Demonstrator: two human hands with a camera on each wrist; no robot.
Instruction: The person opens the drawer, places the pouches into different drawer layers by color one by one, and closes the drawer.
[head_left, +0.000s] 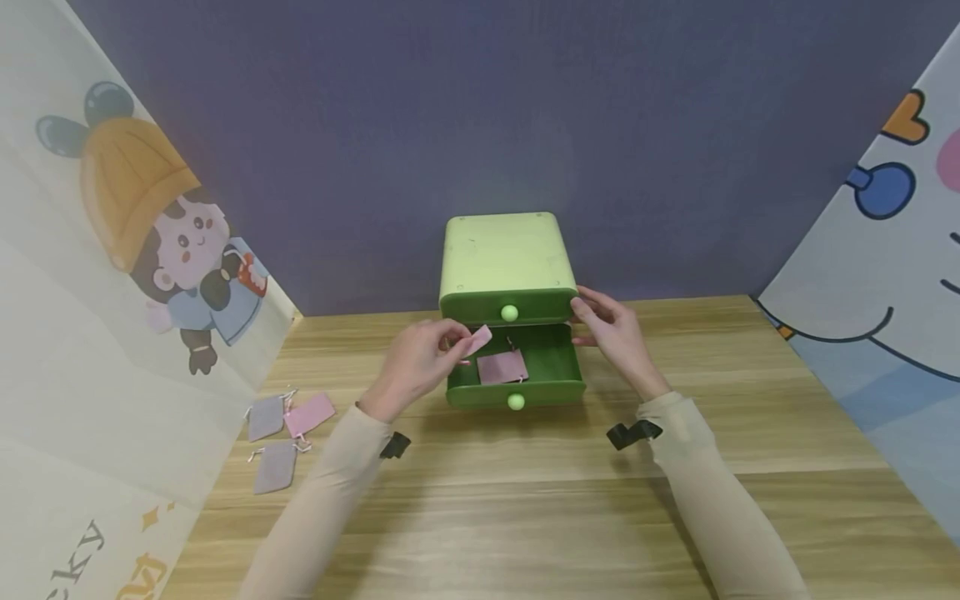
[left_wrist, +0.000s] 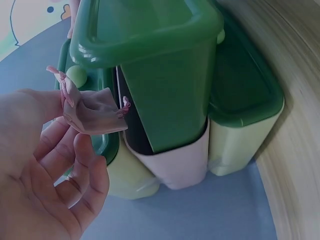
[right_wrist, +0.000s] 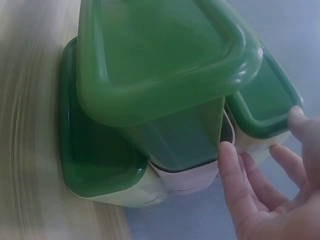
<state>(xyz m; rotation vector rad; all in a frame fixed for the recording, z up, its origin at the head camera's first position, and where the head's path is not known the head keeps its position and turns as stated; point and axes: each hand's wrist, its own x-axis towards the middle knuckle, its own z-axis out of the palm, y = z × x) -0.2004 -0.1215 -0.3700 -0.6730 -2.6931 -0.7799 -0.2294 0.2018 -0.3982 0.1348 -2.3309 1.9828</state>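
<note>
My left hand (head_left: 423,358) pinches a small pink drawstring pouch (head_left: 478,339) between thumb and fingers, above the left part of a pulled-out drawer (head_left: 555,358). Pink cords show at the pouch's ends in the left wrist view. Inside that green drawer lies a dusky pink pouch (head_left: 502,367). The drawer belongs to a small light-green cabinet (head_left: 506,250) with green fronts and round knobs. At the cabinet's right side, my right hand (head_left: 611,333) has its thumb by the upper drawer front (head_left: 480,308) and its fairly straight fingers against the side.
On the wooden table (head_left: 525,517) at the left lie a pink pouch (head_left: 310,413) and two grey pouches (head_left: 266,417). A purple-blue panel (head_left: 510,108) stands behind the cabinet. Cartoon-printed panels flank both sides. The wrist views show another drawer (left_wrist: 245,75) below the pulled-out one.
</note>
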